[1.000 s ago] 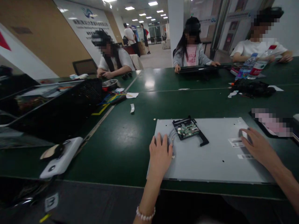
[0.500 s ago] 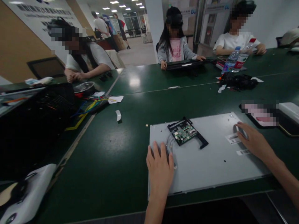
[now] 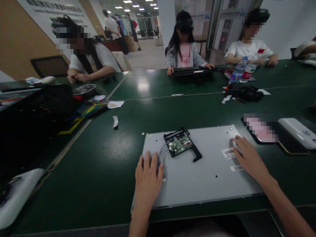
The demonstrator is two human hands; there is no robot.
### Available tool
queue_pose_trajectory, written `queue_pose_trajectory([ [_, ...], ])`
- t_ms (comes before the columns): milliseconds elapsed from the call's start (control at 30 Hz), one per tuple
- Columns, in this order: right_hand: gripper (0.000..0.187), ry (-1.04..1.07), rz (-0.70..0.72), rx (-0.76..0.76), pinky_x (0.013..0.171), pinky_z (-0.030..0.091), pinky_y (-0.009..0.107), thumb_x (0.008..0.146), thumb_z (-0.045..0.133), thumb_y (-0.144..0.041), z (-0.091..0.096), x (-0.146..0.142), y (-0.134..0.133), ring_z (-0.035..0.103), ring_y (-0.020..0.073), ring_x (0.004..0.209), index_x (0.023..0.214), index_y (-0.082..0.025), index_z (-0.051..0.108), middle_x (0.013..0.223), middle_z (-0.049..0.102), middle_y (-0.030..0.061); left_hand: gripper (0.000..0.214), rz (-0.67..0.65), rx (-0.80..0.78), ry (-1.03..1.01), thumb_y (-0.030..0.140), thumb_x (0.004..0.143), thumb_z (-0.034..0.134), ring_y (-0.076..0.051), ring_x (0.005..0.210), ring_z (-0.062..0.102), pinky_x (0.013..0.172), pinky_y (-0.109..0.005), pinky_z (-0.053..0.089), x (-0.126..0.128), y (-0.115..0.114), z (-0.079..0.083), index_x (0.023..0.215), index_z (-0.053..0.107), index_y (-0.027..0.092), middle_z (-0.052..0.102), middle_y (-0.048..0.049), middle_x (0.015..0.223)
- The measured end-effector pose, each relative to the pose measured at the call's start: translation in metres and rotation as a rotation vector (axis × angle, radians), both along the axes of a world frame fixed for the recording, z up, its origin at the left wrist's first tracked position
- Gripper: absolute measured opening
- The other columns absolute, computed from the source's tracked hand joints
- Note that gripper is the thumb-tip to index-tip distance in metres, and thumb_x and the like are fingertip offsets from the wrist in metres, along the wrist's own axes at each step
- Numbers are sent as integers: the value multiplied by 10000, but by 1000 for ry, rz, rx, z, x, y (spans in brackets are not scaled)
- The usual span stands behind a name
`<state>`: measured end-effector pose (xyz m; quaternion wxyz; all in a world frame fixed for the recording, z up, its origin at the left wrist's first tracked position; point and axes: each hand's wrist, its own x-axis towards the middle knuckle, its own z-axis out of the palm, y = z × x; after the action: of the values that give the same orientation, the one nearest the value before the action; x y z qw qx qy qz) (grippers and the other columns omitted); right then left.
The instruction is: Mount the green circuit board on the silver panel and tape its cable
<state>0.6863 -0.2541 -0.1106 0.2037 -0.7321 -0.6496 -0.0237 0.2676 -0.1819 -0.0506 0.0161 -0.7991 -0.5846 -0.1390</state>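
A flat grey metal panel (image 3: 195, 184) lies on the table in front of me. My left hand (image 3: 148, 176) rests on its left side, fingers spread, beside thin grey wires (image 3: 163, 152). These wires run to a green circuit board (image 3: 181, 145) in a black plastic bracket (image 3: 196, 154), which sits askew on the panel. At the right side, my right hand (image 3: 249, 159) touches the panel with loosely bent, parted fingers. Close to those fingertips are two white labels, an upper label (image 3: 227, 153) and a lower barcode label (image 3: 236, 168). Neither hand grasps anything that I can see.
Right of the panel lie a phone (image 3: 261, 130) and a white device (image 3: 297, 131). A black computer case (image 3: 34, 121) and coloured cables (image 3: 92, 110) occupy the left. Bottles (image 3: 248, 70) and a black bundle (image 3: 244, 92) stand farther back. Several people sit across the table.
My view has turned a little, so the panel and both hands appear farther left. The hands keep about the same places on the panel.
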Motion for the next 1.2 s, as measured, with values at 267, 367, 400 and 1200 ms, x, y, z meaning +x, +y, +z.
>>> queue_pose_trajectory([
  [267,437,50,116,101,1121,348,585,940,466,-377,38,-11,2,378,333,1402,1341,-212,517,1430,508,133,516,-19,54,136,401,983,387,-377,1362,369,1094,-541,355,-2,1,-1,1414,509,146,434,-165,1482],
  [367,507,150,319,14,1142,339,546,936,506,-421,75,-21,16,405,288,1394,1421,-290,441,1476,481,77,509,-17,45,141,402,985,389,-377,1360,374,1083,-546,367,-1,0,0,1411,510,151,433,-163,1485],
  [400,555,180,378,-25,1143,338,542,929,522,-445,85,-25,24,396,282,1401,1454,-318,399,1509,446,59,506,-16,46,138,403,985,393,-378,1356,379,1081,-549,369,0,-1,0,1406,514,152,437,-162,1483],
  [1200,1014,379,806,-217,1156,288,535,727,745,-510,64,-88,121,351,349,1403,1555,-262,216,1556,344,128,541,-26,-12,11,456,1013,285,-352,1396,330,1122,-546,327,-4,-10,-5,1394,519,151,424,-147,1498],
])
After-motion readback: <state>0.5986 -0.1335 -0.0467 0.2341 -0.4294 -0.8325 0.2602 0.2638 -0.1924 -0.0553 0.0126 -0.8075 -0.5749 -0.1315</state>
